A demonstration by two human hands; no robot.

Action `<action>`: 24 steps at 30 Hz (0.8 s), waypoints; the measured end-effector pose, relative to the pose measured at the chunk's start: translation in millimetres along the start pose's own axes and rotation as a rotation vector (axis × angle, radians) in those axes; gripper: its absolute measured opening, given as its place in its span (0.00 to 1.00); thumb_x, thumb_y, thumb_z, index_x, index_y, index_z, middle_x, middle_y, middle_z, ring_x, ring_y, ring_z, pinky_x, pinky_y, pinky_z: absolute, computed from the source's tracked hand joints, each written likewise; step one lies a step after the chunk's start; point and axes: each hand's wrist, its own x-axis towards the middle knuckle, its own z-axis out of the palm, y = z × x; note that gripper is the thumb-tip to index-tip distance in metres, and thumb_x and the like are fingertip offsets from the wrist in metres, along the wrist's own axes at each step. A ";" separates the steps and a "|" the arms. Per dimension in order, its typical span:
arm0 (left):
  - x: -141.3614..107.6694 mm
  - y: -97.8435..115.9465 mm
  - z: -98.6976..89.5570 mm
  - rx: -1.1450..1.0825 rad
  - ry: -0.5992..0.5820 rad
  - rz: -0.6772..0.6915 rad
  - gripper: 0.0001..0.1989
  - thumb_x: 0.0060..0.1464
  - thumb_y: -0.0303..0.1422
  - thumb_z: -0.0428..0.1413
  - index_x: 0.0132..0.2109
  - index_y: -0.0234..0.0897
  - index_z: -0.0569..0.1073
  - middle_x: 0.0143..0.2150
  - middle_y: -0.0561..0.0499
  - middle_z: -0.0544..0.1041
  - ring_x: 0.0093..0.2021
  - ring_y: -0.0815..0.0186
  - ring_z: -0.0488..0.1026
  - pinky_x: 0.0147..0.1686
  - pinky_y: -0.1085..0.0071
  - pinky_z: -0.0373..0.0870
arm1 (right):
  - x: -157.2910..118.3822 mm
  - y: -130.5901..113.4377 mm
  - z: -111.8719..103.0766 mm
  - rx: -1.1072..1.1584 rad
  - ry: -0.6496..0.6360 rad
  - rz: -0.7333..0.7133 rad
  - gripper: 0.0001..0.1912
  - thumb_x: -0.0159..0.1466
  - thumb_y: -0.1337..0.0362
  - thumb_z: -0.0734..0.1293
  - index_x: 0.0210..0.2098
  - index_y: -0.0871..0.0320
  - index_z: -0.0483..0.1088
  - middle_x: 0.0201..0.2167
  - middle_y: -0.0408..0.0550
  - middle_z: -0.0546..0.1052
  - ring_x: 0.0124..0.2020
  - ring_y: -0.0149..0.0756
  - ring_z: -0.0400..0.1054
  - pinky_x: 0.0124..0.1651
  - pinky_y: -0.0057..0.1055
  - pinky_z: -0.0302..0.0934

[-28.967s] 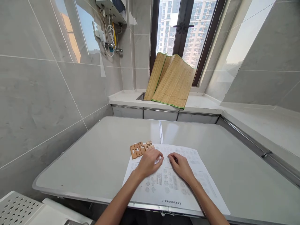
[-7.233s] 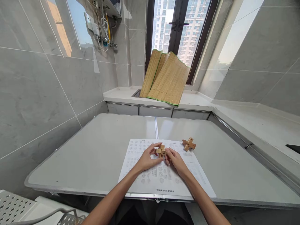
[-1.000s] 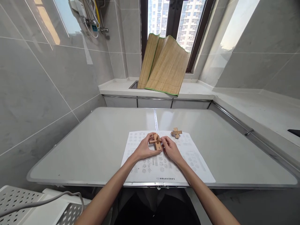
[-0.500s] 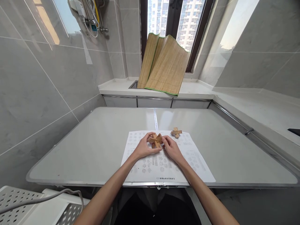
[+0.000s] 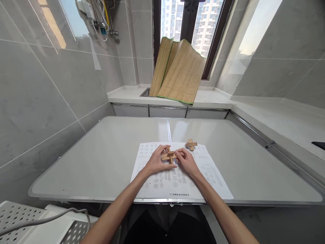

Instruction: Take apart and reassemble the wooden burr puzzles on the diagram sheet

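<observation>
Between both hands is a wooden interlocking puzzle (image 5: 170, 154), made of crossed light-brown bars. My left hand (image 5: 157, 160) curves around its left side, with the thumb below and the fingers above on the ends of one bar. On the other side my right hand (image 5: 186, 160) pinches the right end of a bar with thumb and forefinger. Beneath them lies a white printed sheet (image 5: 157, 190) covered with small grey drawings. A second wooden puzzle (image 5: 191, 144), also cross-shaped, rests on the sheet's far right part, just beyond my right hand.
The light folding table (image 5: 101, 162) has a centre seam. Behind it a green-edged bamboo mat (image 5: 181, 73) leans against the window on a white ledge (image 5: 127, 96). A white perforated plastic item (image 5: 22, 220) with a grey hose (image 5: 45, 220) is at lower left.
The held puzzle has been turned between the hands, so its bars now show as an upright cross. Both hands keep nearly the same place. The second puzzle has not moved.
</observation>
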 end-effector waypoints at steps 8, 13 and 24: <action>-0.6 0.9 -1.5 -0.041 0.005 0.025 0.43 0.42 0.46 0.75 0.65 0.50 0.70 0.60 0.45 0.71 0.56 0.51 0.74 0.56 0.55 0.74 | 1.5 6.1 2.9 0.081 -0.047 0.045 0.26 0.61 0.35 0.71 0.37 0.52 0.70 0.20 0.38 0.71 0.19 0.33 0.59 0.23 0.30 0.52; 0.6 2.9 0.8 -0.017 0.038 0.062 0.39 0.44 0.40 0.73 0.63 0.47 0.70 0.59 0.45 0.73 0.54 0.52 0.76 0.54 0.57 0.75 | 1.9 2.7 2.5 0.083 -0.027 0.032 0.24 0.62 0.38 0.71 0.36 0.53 0.71 0.20 0.37 0.69 0.20 0.33 0.59 0.24 0.30 0.53; 1.0 3.0 -0.6 -0.019 0.070 0.042 0.40 0.45 0.41 0.73 0.64 0.46 0.70 0.61 0.45 0.73 0.55 0.52 0.75 0.56 0.56 0.74 | 1.5 -0.8 2.3 0.090 0.012 0.044 0.24 0.61 0.37 0.72 0.35 0.52 0.72 0.19 0.39 0.70 0.19 0.34 0.60 0.22 0.31 0.54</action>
